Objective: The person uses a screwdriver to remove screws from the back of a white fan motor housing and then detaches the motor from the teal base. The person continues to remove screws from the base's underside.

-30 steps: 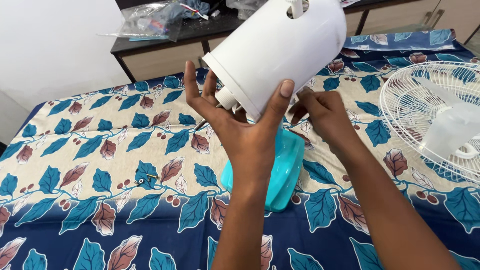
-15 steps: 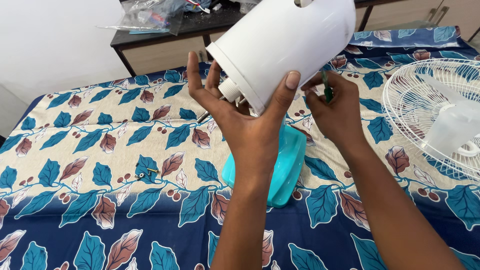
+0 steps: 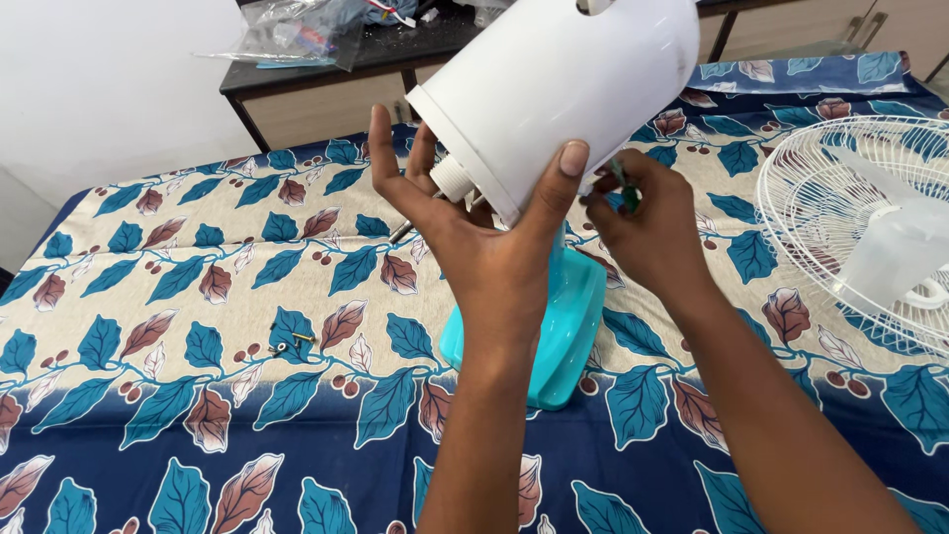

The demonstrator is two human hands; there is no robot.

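My left hand (image 3: 484, 242) grips the open rim of a white fan motor housing (image 3: 559, 89) and holds it tilted above the bed. A threaded white shaft collar (image 3: 452, 180) pokes out at the housing's open end. My right hand (image 3: 647, 227) is closed on a small green-handled screwdriver (image 3: 624, 188), close under the housing's lower side. The turquoise fan base (image 3: 563, 326) lies on the leaf-patterned sheet (image 3: 198, 297) right beneath both hands.
A white wire fan guard with a translucent blade (image 3: 870, 232) lies at the right. Small screws (image 3: 287, 343) rest on the sheet at the left. A dark table with plastic bags (image 3: 297, 44) stands behind the bed, beside a white wall.
My right hand rose from the sheet with the green-handled screwdriver and moved in under the housing. The left hand kept the housing almost still.
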